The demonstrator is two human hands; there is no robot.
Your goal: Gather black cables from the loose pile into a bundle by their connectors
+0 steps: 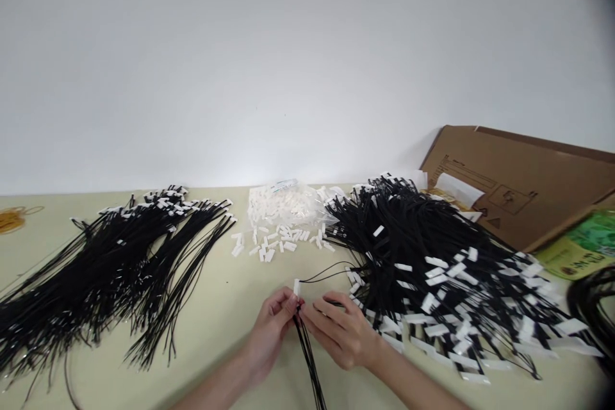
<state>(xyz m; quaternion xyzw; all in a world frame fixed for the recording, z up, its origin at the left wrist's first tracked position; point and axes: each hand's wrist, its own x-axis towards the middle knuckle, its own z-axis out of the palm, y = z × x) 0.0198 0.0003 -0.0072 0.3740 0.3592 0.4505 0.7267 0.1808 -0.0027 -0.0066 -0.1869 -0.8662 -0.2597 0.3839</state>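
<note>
Black wires (pixel 310 362) run off-frame, left hand (pixel 271 327) pinching a white connector (pixel 296 286), half-curled right hand (pixel 343 333) hiding its hold.

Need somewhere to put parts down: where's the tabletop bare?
Main patch: the tabletop between the left cable pile and the hands, nearer than the loose white pieces. Another, far left, between that pile and the yellow coil. Crowded: right side, where the right cable pile spreads toward the cardboard box.
</note>
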